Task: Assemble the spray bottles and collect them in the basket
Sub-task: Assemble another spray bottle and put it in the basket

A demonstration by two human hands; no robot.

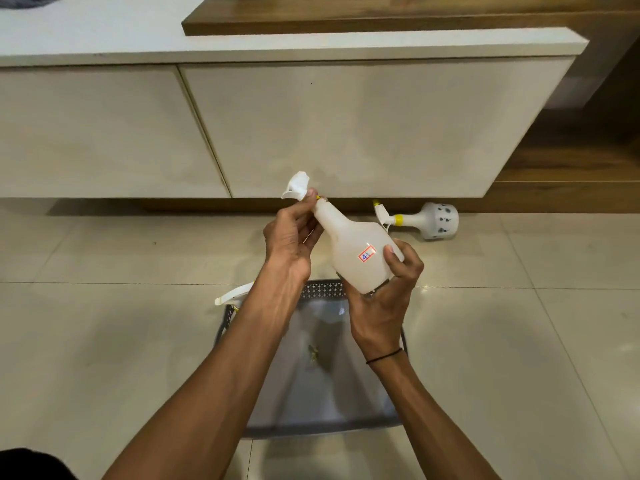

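Observation:
I hold a white translucent spray bottle (351,249) tilted, neck up to the left, above a dark grey basket (323,289). My right hand (388,296) grips its base, near a small red-framed label. My left hand (294,233) pinches the yellow collar at the neck, where the white trigger head (296,186) sits. A second spray bottle (420,220), with its yellow collar and trigger head on, lies on the floor by the cabinet. Another white trigger head (232,295) pokes over the basket's left rim. Inside the basket lie blurred whitish bottles, partly hidden by my arms.
Glossy beige floor tiles (104,341) surround the basket. A white drawer cabinet (346,133) stands straight ahead, a wooden shelf (381,15) on top and wooden panelling (571,168) to its right. Something dark shows at the bottom left corner.

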